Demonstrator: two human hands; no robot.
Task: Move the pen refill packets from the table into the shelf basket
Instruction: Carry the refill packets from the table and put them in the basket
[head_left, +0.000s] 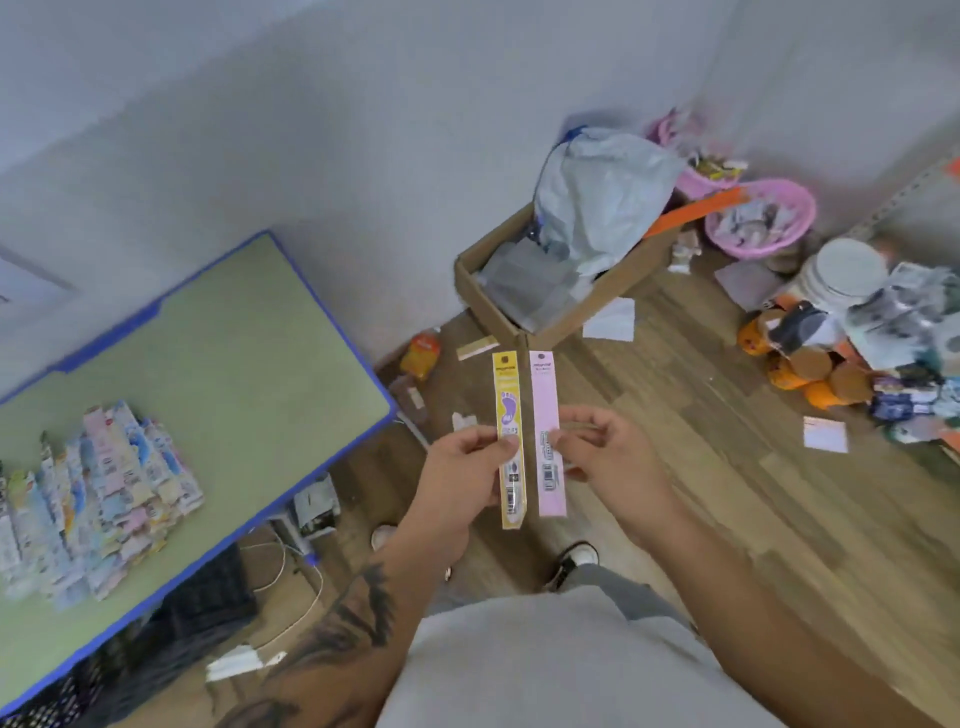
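Above the wood-plank floor (727, 493), the left hand (462, 467) pinches a long yellow packet (508, 410); the right hand (608, 452) pinches a flat pink packet (544, 395).

head view, steeply downward, over floor (727, 467)

Looks like a small stockroom or back room of a stationery shop, cluttered and informal. Plain grey walls (311, 104), wood-look plank floor (727, 493). Green tabletop (234, 364) with blue edging carries a big heap of packaged stationery packets (98, 493). Open cardboard box (545, 291) on the floor stuffed with grey plastic mailer bags (597, 192). Pink plastic baskets (763, 218) in the corner hold small goods. More loose stock piled at right: orange items (795, 374), wrapped packs, paper scraps (825, 434) scattered on the floor. Cables (283, 566) and a dark crate (208, 603) under the table.
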